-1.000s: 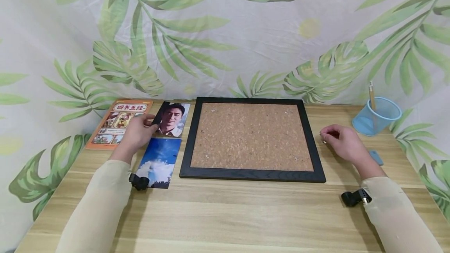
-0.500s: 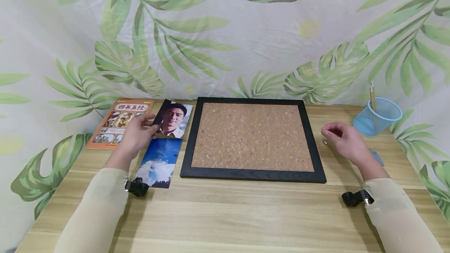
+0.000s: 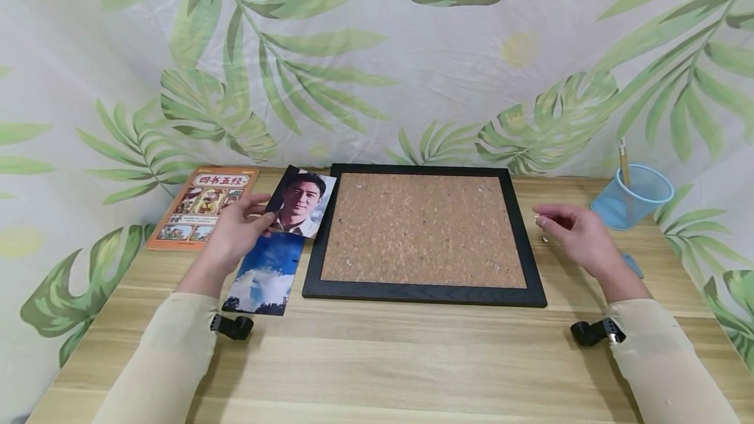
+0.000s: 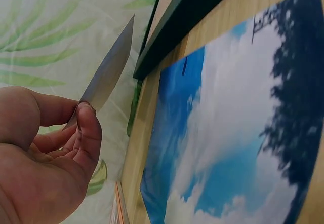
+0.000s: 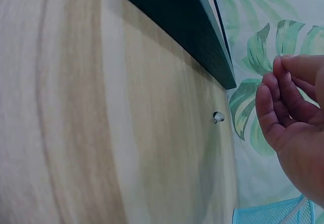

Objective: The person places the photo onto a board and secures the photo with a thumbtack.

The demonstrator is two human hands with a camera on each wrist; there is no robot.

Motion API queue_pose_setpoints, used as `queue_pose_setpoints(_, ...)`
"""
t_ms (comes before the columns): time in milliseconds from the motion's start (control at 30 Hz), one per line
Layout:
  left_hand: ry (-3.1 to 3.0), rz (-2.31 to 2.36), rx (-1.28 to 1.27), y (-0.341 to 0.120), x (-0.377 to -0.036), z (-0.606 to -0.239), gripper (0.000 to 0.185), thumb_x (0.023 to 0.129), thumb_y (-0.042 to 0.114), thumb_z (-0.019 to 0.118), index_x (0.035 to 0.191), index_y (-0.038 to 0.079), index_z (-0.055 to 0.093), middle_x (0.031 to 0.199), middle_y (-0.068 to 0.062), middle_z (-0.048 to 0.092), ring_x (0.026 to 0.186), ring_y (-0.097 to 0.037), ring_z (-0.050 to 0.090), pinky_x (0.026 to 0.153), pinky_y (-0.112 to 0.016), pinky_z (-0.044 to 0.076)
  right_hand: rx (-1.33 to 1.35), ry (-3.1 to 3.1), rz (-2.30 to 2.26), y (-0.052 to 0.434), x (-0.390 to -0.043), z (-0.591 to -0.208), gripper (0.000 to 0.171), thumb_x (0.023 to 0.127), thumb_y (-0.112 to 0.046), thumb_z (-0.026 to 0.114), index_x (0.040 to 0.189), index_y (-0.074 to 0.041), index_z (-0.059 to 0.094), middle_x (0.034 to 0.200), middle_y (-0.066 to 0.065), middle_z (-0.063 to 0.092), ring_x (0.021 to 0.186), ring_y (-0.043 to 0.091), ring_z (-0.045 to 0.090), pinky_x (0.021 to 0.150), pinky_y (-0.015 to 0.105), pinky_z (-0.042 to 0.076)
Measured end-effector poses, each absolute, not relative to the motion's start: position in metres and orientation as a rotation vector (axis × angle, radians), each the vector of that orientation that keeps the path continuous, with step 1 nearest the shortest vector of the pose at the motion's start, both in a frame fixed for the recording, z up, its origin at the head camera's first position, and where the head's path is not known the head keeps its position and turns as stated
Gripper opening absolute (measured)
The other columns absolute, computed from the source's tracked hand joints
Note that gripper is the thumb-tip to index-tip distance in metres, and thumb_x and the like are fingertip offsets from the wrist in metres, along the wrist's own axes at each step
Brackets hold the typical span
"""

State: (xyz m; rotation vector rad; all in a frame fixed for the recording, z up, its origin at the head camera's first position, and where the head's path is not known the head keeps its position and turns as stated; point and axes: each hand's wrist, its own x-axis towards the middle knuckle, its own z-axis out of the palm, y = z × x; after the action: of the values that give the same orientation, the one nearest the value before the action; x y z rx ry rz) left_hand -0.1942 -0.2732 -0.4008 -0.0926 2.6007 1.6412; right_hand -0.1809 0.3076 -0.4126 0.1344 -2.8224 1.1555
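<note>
On the counter [image 3: 377, 358], the cork board [image 3: 421, 228] lies centre; the sky photo [image 3: 265, 273] and booklet [image 3: 200, 207] lie to its left, the mesh cup [image 3: 639, 196] far right.

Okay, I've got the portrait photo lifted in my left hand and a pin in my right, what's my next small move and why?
Probably carry the portrait photo a little further right and lay it flat on the cork board. The left hand pinches it by its edge, raised off the table, already overlapping the board's black frame. The right hand hovers beside the board, seemingly pinching a small pin, with another pin lying on the table.
</note>
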Motion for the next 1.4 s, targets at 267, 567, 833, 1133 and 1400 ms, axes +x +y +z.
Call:
queue_pose_setpoints(267,2.588,1.636,-0.045,-0.257,-0.188,-0.4,0.049,0.099,0.014,0.05,0.145,0.005,0.036,0.122,-0.021,0.051,0.087,-0.018,0.064,0.076,-0.035,0.055,0.247,-2.819,1.156,0.305,-0.179,-0.412,0.027,0.096,-0.026,0.058,0.11,-0.007,0.069,0.102,0.012,0.068,0.081,0.006,0.056,0.063,0.017,0.046)
queue_pose_setpoints(567,2.496,1.701,-0.041,-0.239,-0.183,-0.403,0.05,0.099,0.006,0.048,0.146,0.005,0.033,0.123,-0.024,0.051,0.085,-0.028,0.066,0.079,-0.042,0.055,0.21,-2.858,1.177,0.302,-0.181,-0.412,0.03,0.097,-0.03,0.055,0.111,-0.005,0.066,0.101,0.011,0.067,0.083,0.013,0.056,0.065,0.02,0.047)
queue_pose_setpoints(833,2.395,1.772,-0.056,-0.222,-0.18,-0.404,0.043,0.098,0.003,0.048,0.141,0.001,0.041,0.125,-0.024,0.048,0.083,-0.016,0.065,0.08,-0.038,0.055,0.162,-2.871,1.233,0.295,-0.184,-0.41,0.027,0.098,-0.027,0.053,0.112,-0.006,0.065,0.1,0.011,0.068,0.09,0.024,0.063,0.068,0.025,0.052)
queue_pose_setpoints(1133,2.364,1.792,-0.046,-0.201,-0.18,-0.404,0.043,0.096,0.007,0.054,0.138,0.002,0.046,0.125,-0.021,0.048,0.081,-0.016,0.068,0.083,-0.038,0.054,0.196,-2.887,1.304,0.283,-0.186,-0.405,0.03,0.098,-0.029,0.053,0.115,-0.007,0.065,0.103,0.01,0.068,0.095,0.024,0.065,0.073,0.025,0.053)
queue_pose_setpoints(1400,2.411,1.704,-0.03,-0.181,-0.181,-0.408,0.047,0.091,0.009,0.063,0.136,0.007,0.049,0.122,-0.016,0.051,0.094,-0.021,0.067,0.083,-0.037,0.054,0.323,-2.879,1.333,0.267,-0.192,-0.403,0.032,0.099,-0.027,0.052,0.116,-0.002,0.063,0.104,0.015,0.068,0.093,0.029,0.064,0.074,0.026,0.053)
